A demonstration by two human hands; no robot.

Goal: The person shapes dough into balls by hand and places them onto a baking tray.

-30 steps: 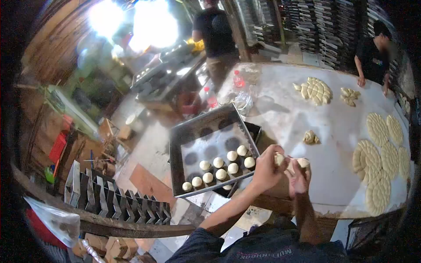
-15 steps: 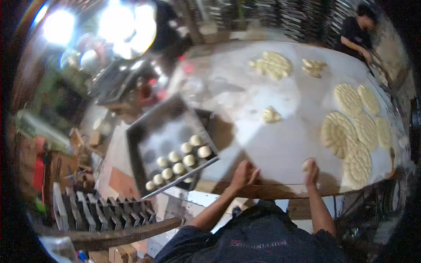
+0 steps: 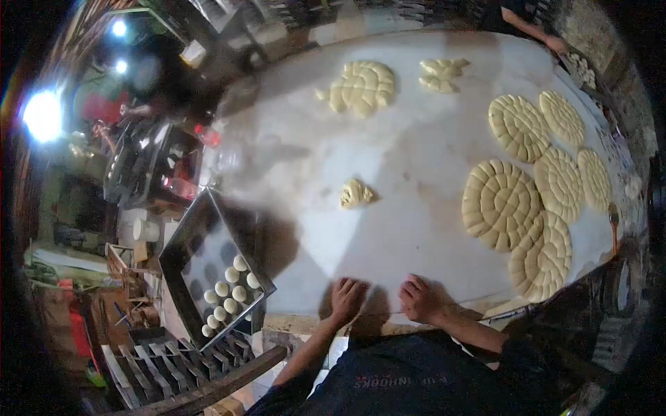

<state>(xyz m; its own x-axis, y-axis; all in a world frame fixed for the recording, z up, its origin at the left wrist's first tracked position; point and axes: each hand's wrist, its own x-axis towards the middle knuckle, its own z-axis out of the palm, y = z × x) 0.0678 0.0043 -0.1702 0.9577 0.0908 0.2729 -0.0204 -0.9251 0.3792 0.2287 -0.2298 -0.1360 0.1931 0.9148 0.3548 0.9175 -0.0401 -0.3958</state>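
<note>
Person's shirt [image 3: 430, 364]: dark, near-black | sleeves [image 3: 531, 353]: same dark cloth | forearms [image 3: 475, 331]: bare | front lettering [image 3: 388, 380]: small, faint, reddish, blurred | left hand [image 3: 348, 298], right hand [image 3: 422, 299]: bare

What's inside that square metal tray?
Inside the tray are pale, round dough balls, bunched toward one corner. Dark round spots show on its bare bottom. Whatever is directly under the balls is covered, so I can't tell.

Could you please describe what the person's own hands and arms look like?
The left hand and right hand are bare, with no gloves visible. The forearms are uncovered below the short sleeves of a dark shirt, which bears faint, blurred lettering.
</note>
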